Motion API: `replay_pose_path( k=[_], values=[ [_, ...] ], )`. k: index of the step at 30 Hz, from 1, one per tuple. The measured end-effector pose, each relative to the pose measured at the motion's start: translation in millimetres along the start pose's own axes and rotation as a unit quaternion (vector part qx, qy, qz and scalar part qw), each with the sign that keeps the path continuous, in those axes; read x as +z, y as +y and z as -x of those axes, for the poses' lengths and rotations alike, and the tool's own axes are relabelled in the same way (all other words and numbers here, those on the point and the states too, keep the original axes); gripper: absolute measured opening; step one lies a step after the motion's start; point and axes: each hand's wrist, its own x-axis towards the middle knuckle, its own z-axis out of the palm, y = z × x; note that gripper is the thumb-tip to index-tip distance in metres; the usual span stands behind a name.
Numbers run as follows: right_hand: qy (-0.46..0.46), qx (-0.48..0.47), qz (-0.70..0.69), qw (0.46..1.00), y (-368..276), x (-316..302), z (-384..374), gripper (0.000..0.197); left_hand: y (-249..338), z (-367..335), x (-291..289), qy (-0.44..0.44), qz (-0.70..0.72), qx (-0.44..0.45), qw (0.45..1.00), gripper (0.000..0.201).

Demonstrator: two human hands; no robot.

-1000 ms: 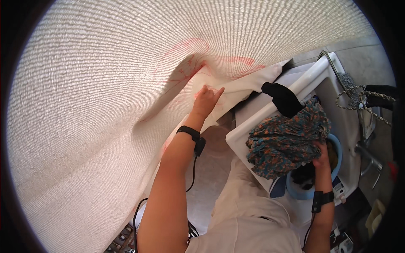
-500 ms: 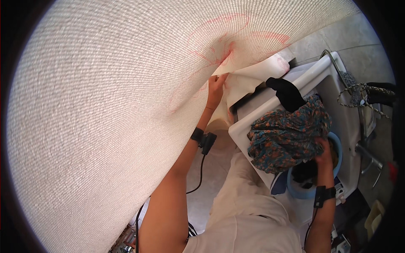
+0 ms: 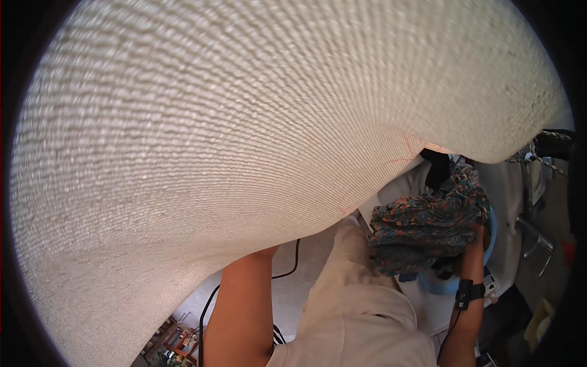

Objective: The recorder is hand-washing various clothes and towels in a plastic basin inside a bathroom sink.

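A large white ribbed curtain (image 3: 244, 134) with a few red printed lines fills the upper and left part of the view, very close. My left arm goes up behind it, so my left hand is hidden. At the right, my right hand (image 3: 479, 233) is closed on a bunched dark cloth with a teal and orange pattern (image 3: 422, 232); most of its fingers are out of sight under the folds. The cloth hangs over a light blue basin (image 3: 493, 235), partly covering it. A black cloth (image 3: 436, 168) lies just behind the patterned one.
The basin sits in a white sink (image 3: 509, 260). On its right side is a metal faucet (image 3: 537, 238). A patterned cord (image 3: 553, 162) hangs at the far right edge. A black cable (image 3: 296, 260) runs beside my left arm, above the pale floor.
The curtain has swung right and toward me, covering my left hand, forearm and the sink's far end. My right hand and the patterned cloth have shifted slightly right and nearer.
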Motion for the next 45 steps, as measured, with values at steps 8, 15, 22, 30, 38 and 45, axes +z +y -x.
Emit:
replay_pose_path(
  k=[8, 15, 22, 30, 38, 45],
  values=[
    [0.066, 0.090, -0.079, 0.991, -4, 7, -6, 0.057, 3, 5, -2, -0.063, -0.062, 0.000, 0.996, 0.040],
    [-0.017, 0.057, -0.254, 0.965, -47, 81, -31, 0.034, 27, 29, 5, -0.199, -0.146, 0.070, 0.967, 0.046],
    [0.097, -0.028, 0.059, 0.993, -99, 162, 8, 0.066, 42, 107, -2, -0.264, -0.181, 0.195, 0.927, 0.041],
    [0.182, -0.156, 0.221, 0.945, -63, 158, 86, 0.072, 43, 194, -28, -0.265, -0.304, 0.112, 0.908, 0.035],
    [-0.047, -0.305, 0.176, 0.935, 10, 227, 177, 0.020, 57, 272, -28, -0.287, -0.192, -0.052, 0.937, 0.040],
    [-0.151, -0.116, 0.300, 0.935, 130, 270, 173, 0.026, 40, 298, -21, -0.296, -0.112, -0.109, 0.942, 0.043]
  ],
)
